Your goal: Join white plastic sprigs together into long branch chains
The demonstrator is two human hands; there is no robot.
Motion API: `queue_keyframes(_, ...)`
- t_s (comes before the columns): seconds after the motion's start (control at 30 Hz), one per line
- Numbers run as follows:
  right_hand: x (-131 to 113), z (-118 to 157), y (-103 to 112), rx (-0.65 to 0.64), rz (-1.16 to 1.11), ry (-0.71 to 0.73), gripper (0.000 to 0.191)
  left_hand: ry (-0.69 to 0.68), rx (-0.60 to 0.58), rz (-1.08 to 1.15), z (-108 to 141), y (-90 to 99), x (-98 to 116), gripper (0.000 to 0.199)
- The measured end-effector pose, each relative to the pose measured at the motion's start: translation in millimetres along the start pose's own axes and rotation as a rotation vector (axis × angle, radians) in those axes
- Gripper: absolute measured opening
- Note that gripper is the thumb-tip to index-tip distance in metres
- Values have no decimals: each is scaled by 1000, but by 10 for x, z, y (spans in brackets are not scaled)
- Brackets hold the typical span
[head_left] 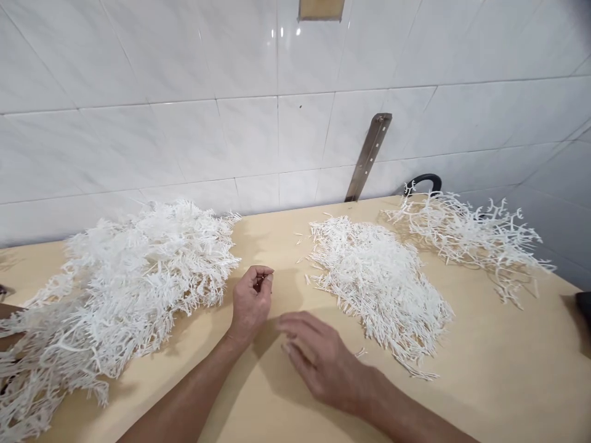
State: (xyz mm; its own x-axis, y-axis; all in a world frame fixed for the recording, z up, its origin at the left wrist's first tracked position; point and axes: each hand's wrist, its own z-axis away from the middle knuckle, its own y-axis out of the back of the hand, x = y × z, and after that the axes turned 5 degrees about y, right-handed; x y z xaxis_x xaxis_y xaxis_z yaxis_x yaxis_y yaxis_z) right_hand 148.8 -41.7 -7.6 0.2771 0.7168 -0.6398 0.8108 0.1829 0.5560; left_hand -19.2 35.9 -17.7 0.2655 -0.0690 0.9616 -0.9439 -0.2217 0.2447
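Observation:
My left hand [252,300] is held over the bare middle of the table, with its fingers curled and the thumb against them in a pinch. Whatever may be between those fingertips is too small to make out. Beside it, slightly blurred, my right hand [318,360] points left with the thumb apart from the fingers, and nothing shows in it. To the left lies a big heap of white branching plastic pieces [152,271]. A pile of short, thin white sticks [378,277] spreads just beyond my right hand. Farther right sits a looser tangle of white branched stems [466,231].
The light wooden table [277,400] runs up to a white tiled wall [249,135]. A metal bracket [368,157] stands against the wall. Behind the stems is a black curved handle [425,179], and a dark object [584,304] sits at the right edge.

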Motion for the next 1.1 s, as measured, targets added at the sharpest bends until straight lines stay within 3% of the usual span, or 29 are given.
queue_keyframes(0.13, -82, 153, -112, -29, -74, 52, 43, -9, 4, -2, -21, -7, -12, 16)
queue_keyframes(0.37, 711, -15, 105, 297, 276, -181, 19, -171, -179, -279, 72, 4, 102, 10)
queue_keyframes(0.43, 823, -34, 127, 307, 349, -164, 21, -251, -194, -436, 99, 49, 180, 13)
queue_keyframes(0.57, 758, -32, 89, 240, 366, -83, 27, -436, 11, -565, 98, 291, 356, 15)
queue_keyframes(0.77, 648, -33, 34, 210, 241, -18, 28, -495, 268, -811, -20, 785, 376, 17)
queue_keyframes(0.93, 687, -6, 51, 218, 211, -30, 24, -304, 247, -1075, -263, 825, 156, 42)
queue_keyframes(1.03, 689, 6, 54, 218, 221, -13, 24, -249, 143, -1171, -340, 718, 79, 30)
queue_keyframes(1.1, 683, 2, 50, 212, 224, -14, 24, -306, 137, -1158, -313, 635, 65, 14)
